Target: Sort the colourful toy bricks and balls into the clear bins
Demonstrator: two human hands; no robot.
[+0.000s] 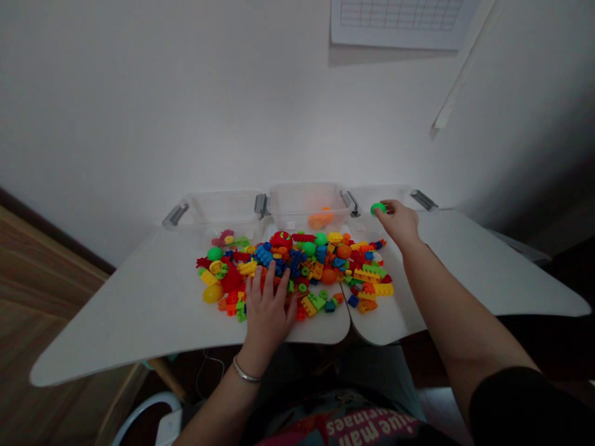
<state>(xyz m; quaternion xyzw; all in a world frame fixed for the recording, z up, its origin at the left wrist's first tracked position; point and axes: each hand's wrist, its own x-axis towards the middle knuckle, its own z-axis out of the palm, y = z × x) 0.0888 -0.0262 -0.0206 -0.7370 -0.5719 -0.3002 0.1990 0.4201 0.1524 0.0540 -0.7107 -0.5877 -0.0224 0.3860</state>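
Note:
My right hand (398, 223) grips a green ball (378, 209) between thumb and fingers, held over the right clear plastic box (383, 193). Spread fingers of my left hand (269, 303) rest on the near side of a heap of toy bricks (318, 303), touching pieces by a blue brick (264, 255). In the heap lie more balls: an orange ball (329, 276), a yellow ball (212, 293) and a green ball (214, 253) at the left. A red ball (281, 240) sits at the back of the heap.
The middle clear box (283, 201) holds an orange thing (320, 218). In the left clear box (218, 204) are a few colourful pieces. Grey latches stick out at the boxes' sides. The white tables (158, 310) meet at a seam near the front, and a wall stands behind.

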